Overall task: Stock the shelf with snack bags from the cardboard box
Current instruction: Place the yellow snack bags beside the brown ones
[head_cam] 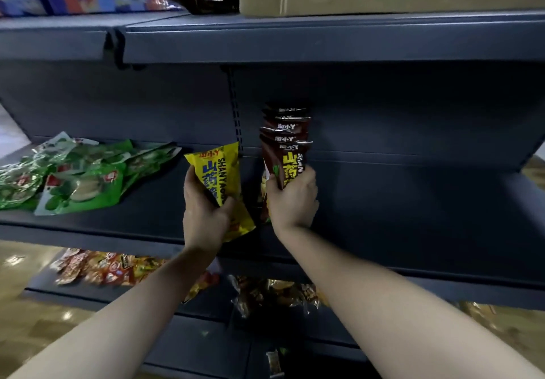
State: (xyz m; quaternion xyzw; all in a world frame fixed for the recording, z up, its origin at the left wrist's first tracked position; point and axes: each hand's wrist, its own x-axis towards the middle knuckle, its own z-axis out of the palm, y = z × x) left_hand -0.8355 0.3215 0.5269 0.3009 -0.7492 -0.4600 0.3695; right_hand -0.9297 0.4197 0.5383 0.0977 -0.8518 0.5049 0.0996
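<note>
"SHANYAO", seemingly, on yellow bag [219, 178]

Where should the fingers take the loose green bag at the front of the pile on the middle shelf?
Probably pinch the green bag by its near bottom edge, coming from the shelf's open front. It lies flat, label up, foremost of the pile, and that edge faces outward with bare shelf before it. Both the left hand and right hand are occupied now.
</note>
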